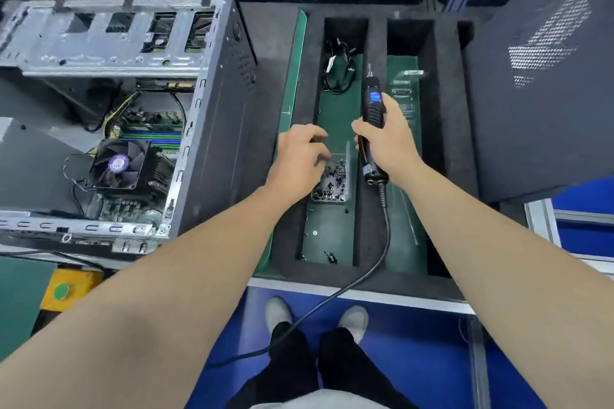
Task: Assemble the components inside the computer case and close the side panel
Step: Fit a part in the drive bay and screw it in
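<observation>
The open computer case [212, 129] lies at the left, with its motherboard and a CPU fan [116, 164] showing inside. Its dark side panel [538, 83] stands at the right. My right hand [387, 139] grips a black electric screwdriver [371, 129] with its tip pointing away from me; its cable runs down toward the floor. My left hand [300, 159] hovers with curled fingers over a small clear tray of dark screws [334, 181] in the foam organizer. Whether it pinches a screw is hidden.
A black foam organizer [373, 53] on a green mat has long slots; a bundle of black cables [339, 70] lies in the far end of one slot. Loose screws [330, 256] lie near its front. A yellow block [68, 289] sits at lower left.
</observation>
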{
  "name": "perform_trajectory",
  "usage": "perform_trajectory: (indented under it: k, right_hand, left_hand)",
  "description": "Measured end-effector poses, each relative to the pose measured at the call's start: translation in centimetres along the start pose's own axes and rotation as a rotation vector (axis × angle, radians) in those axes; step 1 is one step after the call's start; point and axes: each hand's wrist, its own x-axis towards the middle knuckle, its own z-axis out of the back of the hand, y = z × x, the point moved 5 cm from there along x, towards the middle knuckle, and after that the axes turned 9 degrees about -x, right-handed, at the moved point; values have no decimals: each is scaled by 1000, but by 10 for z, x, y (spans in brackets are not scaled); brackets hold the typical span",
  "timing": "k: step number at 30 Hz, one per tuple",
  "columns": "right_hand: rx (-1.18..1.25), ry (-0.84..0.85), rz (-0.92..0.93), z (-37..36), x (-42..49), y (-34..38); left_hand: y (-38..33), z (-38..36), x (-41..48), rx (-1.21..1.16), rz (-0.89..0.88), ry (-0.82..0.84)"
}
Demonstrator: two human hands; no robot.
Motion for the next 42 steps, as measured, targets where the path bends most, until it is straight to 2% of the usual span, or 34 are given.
perform_trajectory:
  k: [7,15,17,20,22,28,32,42]
  right_hand:
    - [-96,-137,30,-7,1,-6]
    - [-134,-197,54,-11,0,-6]
    - [-127,-194,53,-11,-1,-6]
    - [-114,-187,56,-11,-2,-6]
    - [-105,-183,60,-10,-2,-7]
    - [-87,-183,68,-9,-1,-9]
    - [-83,-184,67,-9,-1,-10]
    - [-94,-187,51,-9,-2,-9]
  left_hand:
    - [11,-7,2,-52,3,-69]
    - [10,-7,4,13,-37,-88]
    - [5,-12,7,119,-16,-28]
    - [-15,-25,13,400,79,266]
    - [-24,-27,21,470,77,352]
    - [-23,-34,40,534,-86,432]
    - [-22,-39,44,627,-83,397]
    - [-22,-40,47,621,-58,376]
